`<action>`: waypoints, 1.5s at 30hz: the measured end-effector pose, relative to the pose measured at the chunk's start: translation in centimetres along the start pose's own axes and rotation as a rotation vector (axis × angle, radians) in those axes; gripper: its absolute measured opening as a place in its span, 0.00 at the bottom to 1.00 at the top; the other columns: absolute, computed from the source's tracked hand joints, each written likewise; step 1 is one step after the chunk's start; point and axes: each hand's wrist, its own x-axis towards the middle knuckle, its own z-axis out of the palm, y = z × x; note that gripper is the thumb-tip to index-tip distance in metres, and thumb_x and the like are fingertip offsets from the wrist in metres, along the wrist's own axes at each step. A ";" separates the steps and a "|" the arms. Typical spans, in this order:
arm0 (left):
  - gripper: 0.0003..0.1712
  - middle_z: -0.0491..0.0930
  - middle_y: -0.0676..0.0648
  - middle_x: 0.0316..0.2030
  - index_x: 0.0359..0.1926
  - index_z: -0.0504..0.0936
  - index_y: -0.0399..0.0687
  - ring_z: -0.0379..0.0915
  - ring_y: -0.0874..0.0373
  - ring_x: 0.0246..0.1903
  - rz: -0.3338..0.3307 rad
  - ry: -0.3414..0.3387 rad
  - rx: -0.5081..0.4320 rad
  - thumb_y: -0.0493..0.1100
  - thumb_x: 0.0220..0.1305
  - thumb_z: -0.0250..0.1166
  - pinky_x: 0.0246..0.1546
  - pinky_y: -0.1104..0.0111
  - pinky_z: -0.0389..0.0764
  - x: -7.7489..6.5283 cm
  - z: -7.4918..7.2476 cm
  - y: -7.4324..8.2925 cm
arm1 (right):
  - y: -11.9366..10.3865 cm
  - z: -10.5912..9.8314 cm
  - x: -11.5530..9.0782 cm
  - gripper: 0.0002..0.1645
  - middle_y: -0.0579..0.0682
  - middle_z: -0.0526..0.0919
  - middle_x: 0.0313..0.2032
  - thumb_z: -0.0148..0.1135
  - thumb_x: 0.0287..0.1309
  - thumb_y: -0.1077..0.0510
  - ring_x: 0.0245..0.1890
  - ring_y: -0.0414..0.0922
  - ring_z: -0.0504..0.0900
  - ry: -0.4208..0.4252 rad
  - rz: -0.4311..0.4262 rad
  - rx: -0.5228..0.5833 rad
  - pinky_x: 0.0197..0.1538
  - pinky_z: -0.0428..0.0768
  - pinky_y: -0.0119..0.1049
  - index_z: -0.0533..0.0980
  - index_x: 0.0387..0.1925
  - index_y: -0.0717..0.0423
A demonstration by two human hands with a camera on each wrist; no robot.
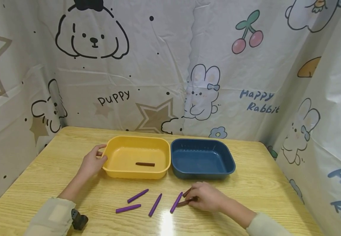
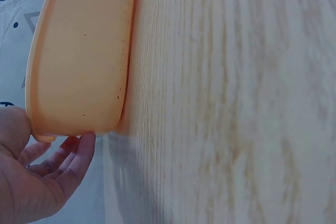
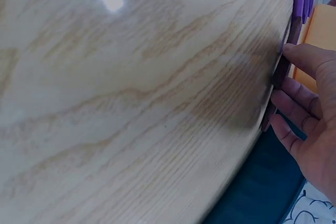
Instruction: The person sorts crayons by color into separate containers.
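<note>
My left hand (image 1: 91,161) holds the left rim of a yellow tray (image 1: 136,174), thumb at the edge and fingers against its outer end, as the left wrist view shows. A brown crayon (image 1: 145,164) lies inside this tray. On the table, my right hand (image 1: 205,196) pinches another brown crayon (image 1: 183,203) between thumb and fingers. A further brown crayon (image 1: 186,192) lies just behind it, partly hidden by the fingers. Right beside these is a purple crayon (image 1: 176,202). More purple crayons (image 1: 155,205) are spread to the left.
Against the yellow tray's right side stands a blue tray (image 1: 203,174) with nothing in it. Both are toward the back of the wooden table (image 1: 259,193). A printed curtain (image 1: 158,65) hangs behind and at the sides. A small black device (image 1: 79,220) sits at the left sleeve.
</note>
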 end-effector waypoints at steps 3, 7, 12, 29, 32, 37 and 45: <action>0.30 0.71 0.29 0.50 0.67 0.58 0.37 0.78 0.46 0.40 -0.003 -0.003 -0.001 0.38 0.65 0.50 0.30 0.68 0.78 0.0 0.0 0.1 | -0.1 -0.3 0.0 0.06 0.37 0.81 0.32 0.67 0.49 0.55 0.31 0.30 0.73 0.007 0.003 0.011 0.35 0.69 0.21 0.85 0.33 0.44; 0.30 0.71 0.29 0.51 0.67 0.58 0.37 0.78 0.45 0.40 -0.008 -0.008 -0.001 0.38 0.65 0.50 0.30 0.68 0.78 -0.1 0.0 0.2 | -0.2 -0.9 0.2 0.06 0.37 0.78 0.26 0.68 0.49 0.54 0.26 0.29 0.67 0.039 -0.002 0.006 0.31 0.65 0.19 0.85 0.32 0.44; 0.30 0.70 0.29 0.51 0.67 0.58 0.37 0.78 0.45 0.40 -0.006 -0.008 0.000 0.38 0.65 0.50 0.30 0.68 0.78 -0.2 0.0 0.2 | 0.0 -2.0 0.8 0.04 0.38 0.75 0.23 0.68 0.49 0.53 0.24 0.31 0.66 0.069 0.025 0.006 0.30 0.64 0.19 0.84 0.31 0.44; 0.30 0.72 0.29 0.49 0.67 0.59 0.37 0.78 0.44 0.40 0.006 0.010 0.010 0.38 0.64 0.50 0.30 0.68 0.77 -0.1 0.1 0.1 | 0.1 -5.1 3.5 0.06 0.40 0.76 0.25 0.67 0.51 0.56 0.25 0.35 0.68 0.067 0.075 -0.012 0.29 0.66 0.22 0.84 0.33 0.46; 0.30 0.71 0.29 0.49 0.67 0.59 0.37 0.78 0.45 0.40 0.009 0.009 0.004 0.38 0.64 0.50 0.29 0.68 0.77 -0.1 0.1 0.0 | 0.3 -5.5 4.1 0.07 0.40 0.77 0.26 0.66 0.53 0.55 0.26 0.38 0.71 0.058 0.087 -0.014 0.29 0.67 0.23 0.84 0.35 0.47; 0.30 0.71 0.29 0.49 0.67 0.59 0.37 0.78 0.45 0.40 0.009 0.010 0.002 0.38 0.64 0.50 0.29 0.68 0.77 0.0 0.1 -0.1 | 0.5 -6.2 4.9 0.06 0.40 0.77 0.27 0.65 0.53 0.55 0.26 0.38 0.71 0.059 0.115 -0.009 0.29 0.68 0.24 0.84 0.35 0.48; 0.30 0.71 0.29 0.49 0.67 0.58 0.36 0.79 0.46 0.39 0.011 0.011 0.000 0.38 0.64 0.50 0.28 0.68 0.77 -0.2 0.1 0.2 | 0.7 -6.5 6.1 0.07 0.40 0.78 0.29 0.64 0.55 0.54 0.29 0.40 0.74 0.049 0.123 0.006 0.32 0.71 0.25 0.83 0.37 0.48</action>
